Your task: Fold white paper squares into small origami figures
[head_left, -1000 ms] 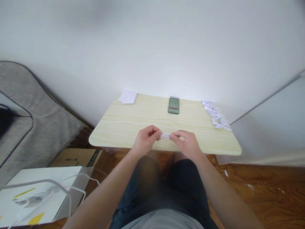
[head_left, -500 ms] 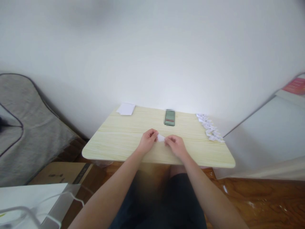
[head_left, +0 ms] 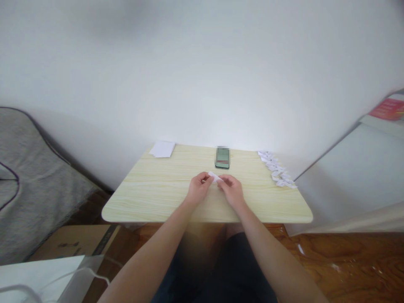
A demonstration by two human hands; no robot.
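A small folded piece of white paper (head_left: 215, 176) is pinched between my two hands, just above the near middle of the table. My left hand (head_left: 199, 187) grips its left end with thumb and fingers. On the other end, my right hand (head_left: 232, 188) is closed with the thumb toward the paper. The fingertips hide parts of the paper's edges. Just beyond my hands lies a phone (head_left: 222, 158), its screen blurred. Several folded white paper pieces (head_left: 275, 168) lie in a row along the table's right side.
A stack of white paper sheets (head_left: 163, 149) sits at the back left of the light wooden table (head_left: 145, 189). The wall rises behind it. Left are a grey-covered piece of furniture (head_left: 41, 185), a cardboard box (head_left: 74, 242) and a white surface with cables (head_left: 41, 273).
The white paper has turned in my fingers and now slants upward to the left. My hands have come slightly closer together. The camera view has shifted a little.
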